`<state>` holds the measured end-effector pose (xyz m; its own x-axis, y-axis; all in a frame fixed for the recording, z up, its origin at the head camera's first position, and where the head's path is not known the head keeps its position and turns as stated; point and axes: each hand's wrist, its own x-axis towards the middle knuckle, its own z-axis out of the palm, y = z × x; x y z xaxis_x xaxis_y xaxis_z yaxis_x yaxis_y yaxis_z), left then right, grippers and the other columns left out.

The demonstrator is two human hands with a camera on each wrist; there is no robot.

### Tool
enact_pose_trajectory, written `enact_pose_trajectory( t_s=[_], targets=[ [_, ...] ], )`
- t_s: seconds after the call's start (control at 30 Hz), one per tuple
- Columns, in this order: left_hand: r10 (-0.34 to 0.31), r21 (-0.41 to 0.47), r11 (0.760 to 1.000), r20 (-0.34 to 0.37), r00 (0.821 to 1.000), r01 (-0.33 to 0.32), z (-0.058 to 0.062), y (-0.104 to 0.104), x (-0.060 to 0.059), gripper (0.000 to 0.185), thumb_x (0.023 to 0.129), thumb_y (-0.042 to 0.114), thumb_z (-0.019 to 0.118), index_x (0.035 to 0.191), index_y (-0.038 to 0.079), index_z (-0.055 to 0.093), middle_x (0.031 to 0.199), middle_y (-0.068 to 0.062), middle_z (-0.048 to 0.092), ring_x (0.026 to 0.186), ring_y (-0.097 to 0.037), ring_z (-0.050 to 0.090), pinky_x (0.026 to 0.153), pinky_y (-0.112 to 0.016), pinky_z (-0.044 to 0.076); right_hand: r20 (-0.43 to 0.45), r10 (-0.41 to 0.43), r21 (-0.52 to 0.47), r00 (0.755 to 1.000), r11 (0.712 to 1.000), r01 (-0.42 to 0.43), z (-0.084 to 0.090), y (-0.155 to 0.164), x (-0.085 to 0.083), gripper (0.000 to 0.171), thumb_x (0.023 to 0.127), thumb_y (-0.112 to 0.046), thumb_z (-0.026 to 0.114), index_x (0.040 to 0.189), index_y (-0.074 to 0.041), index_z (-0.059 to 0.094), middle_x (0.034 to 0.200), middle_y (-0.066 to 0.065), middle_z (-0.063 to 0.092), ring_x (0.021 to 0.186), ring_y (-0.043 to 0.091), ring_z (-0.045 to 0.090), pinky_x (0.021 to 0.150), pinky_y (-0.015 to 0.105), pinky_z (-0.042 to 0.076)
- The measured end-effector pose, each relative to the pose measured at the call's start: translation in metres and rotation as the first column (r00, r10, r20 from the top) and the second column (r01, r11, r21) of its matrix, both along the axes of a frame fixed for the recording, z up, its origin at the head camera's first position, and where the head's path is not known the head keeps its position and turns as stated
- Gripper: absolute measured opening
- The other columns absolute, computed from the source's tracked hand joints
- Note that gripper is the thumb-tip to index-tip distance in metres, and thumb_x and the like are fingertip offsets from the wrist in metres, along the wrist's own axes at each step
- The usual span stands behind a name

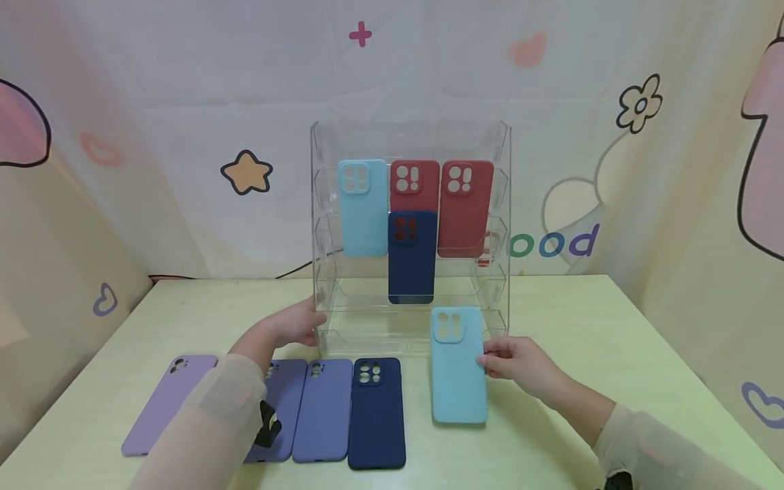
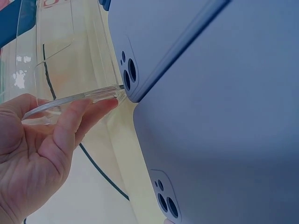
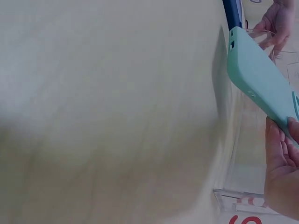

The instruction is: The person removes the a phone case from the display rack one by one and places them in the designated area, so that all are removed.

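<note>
Matt, smooth teal case (image 1: 458, 367) — glossy clear-plastic rack (image 1: 410, 143); smooth tabletop (image 1: 612, 354).

Lighting evenly and softly from above, casting faint shadows; glaring on the acrylic rack (image 1: 410, 136); blurring heavily across the right wrist view.

A pale green desk (image 1: 612, 327) stands against a cream cloth backdrop (image 1: 184, 82) printed with a star (image 1: 246, 173), flower (image 1: 639, 103), hearts and coloured letters, under soft, even light.
</note>
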<state>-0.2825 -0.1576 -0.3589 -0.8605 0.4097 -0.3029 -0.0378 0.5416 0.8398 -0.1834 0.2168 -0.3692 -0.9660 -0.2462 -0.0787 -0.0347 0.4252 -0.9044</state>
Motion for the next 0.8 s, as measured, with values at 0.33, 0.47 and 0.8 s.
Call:
enact_pose_trajectory(
  t_s=[0.33, 0.47, 0.8],
  targets=[
    [0.002, 0.004, 1.0, 0.002, 1.0, -0.002, 0.002, 0.001, 0.001, 0.064, 0.096, 0.005, 0.031, 0.149, 0.005, -0.004, 0.149, -0.028, 0.011, 0.061, -0.018, 0.042, 0.065, -0.031, 0.045, 0.1, -0.006, -0.013, 0.995, 1.0, 0.007, -0.011, -0.009, 0.005, 0.036, 0.088, -0.009, 0.063, 0.111, 0.018, 0.055, 0.093, 0.01, 0.065, 0.082, 0.017, 0.063, 0.076, 0.035, 0.052],
    [0.01, -0.001, 1.0, 0.008, 1.0, -0.01, 0.002, 0.002, 0.0, 0.066, 0.095, 0.005, 0.033, 0.149, 0.006, -0.004, 0.149, -0.028, 0.012, 0.061, -0.018, 0.04, 0.065, -0.03, 0.045, 0.107, 0.017, -0.022, 0.994, 1.0, -0.014, -0.013, -0.01, 0.004, 0.036, 0.089, -0.009, 0.063, 0.112, 0.018, 0.055, 0.094, 0.011, 0.066, 0.081, 0.017, 0.063, 0.076, 0.035, 0.053],
    [-0.008, -0.006, 1.0, -0.004, 1.0, 0.008, 0.001, 0.0, 0.0, 0.066, 0.095, 0.004, 0.033, 0.149, 0.005, -0.004, 0.148, -0.028, 0.014, 0.049, -0.012, 0.035, 0.057, -0.029, 0.043, 0.128, 0.017, -0.014, 0.992, 1.0, -0.015, -0.018, -0.016, 0.004, 0.035, 0.088, -0.009, 0.063, 0.11, 0.017, 0.056, 0.095, 0.013, 0.066, 0.08, 0.017, 0.063, 0.074, 0.035, 0.053]
  ],
)
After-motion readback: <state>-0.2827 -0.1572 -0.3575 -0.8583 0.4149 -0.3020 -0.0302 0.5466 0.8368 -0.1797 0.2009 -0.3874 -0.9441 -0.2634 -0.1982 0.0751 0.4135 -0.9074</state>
